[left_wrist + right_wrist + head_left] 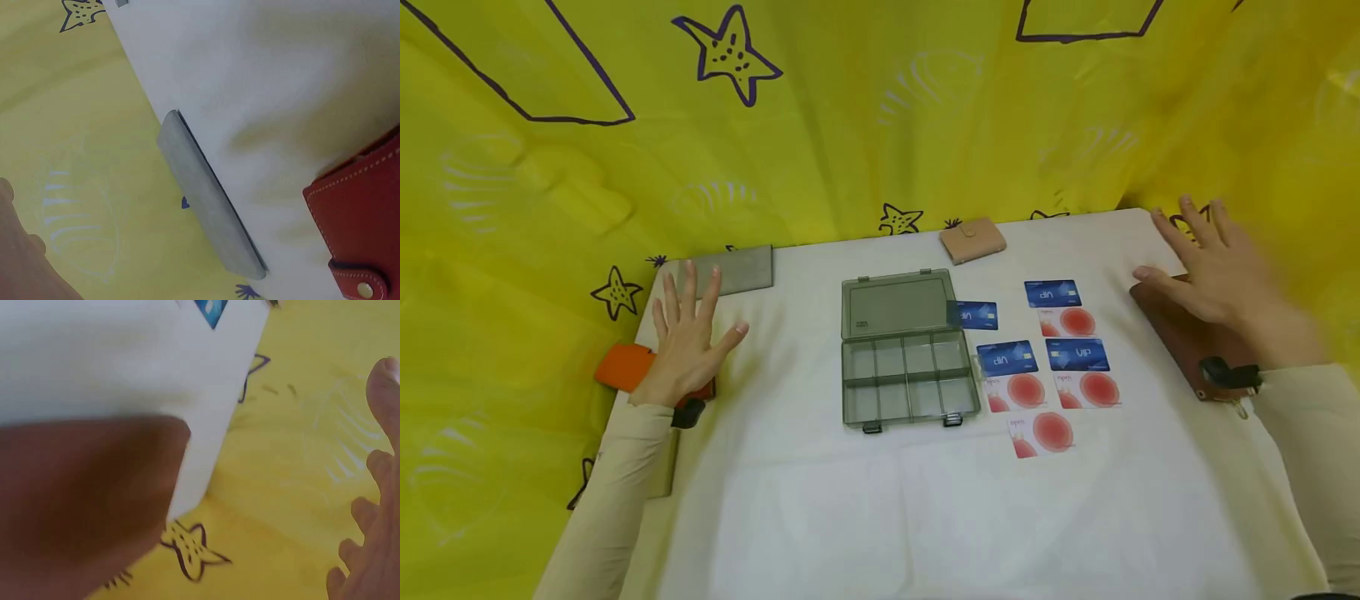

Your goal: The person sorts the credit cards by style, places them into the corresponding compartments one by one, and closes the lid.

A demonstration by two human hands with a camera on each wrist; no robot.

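Observation:
My left hand (683,346), fingers spread, hovers over an orange-red wallet (621,367) at the table's left edge. In the left wrist view that side shows a red leather wallet (362,219) with a snap strap, and a grey wallet (209,200). On the right, my other hand (1221,271) is spread above a long brown wallet (1187,342), slightly blurred. Between them lies an open, see-through grey divided box (898,306), lid folded back. Blue VIP cards (1006,358) and white cards with red circles (1042,433) lie beside it, one blue card overlapping the box's right edge.
A tan snap wallet (973,240) lies at the table's back edge. Another flat, pale item (662,467) sits partly behind the left forearm. Yellow patterned cloth (820,125) rises behind and beside the white table (820,517).

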